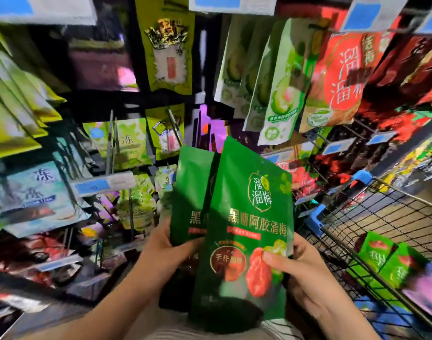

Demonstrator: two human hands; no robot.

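Since my left hand [165, 249] and right hand [305, 273] pinch only the low edges of two glossy dark-green plastic pouches [246, 217], I fear one may slip.

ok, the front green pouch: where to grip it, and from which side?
Probably the lower right edge, from the right, where the right hand pinches it now. The front green pouch is flat and upright; that edge is free, while its left edge overlaps the rear green pouch in the left hand.
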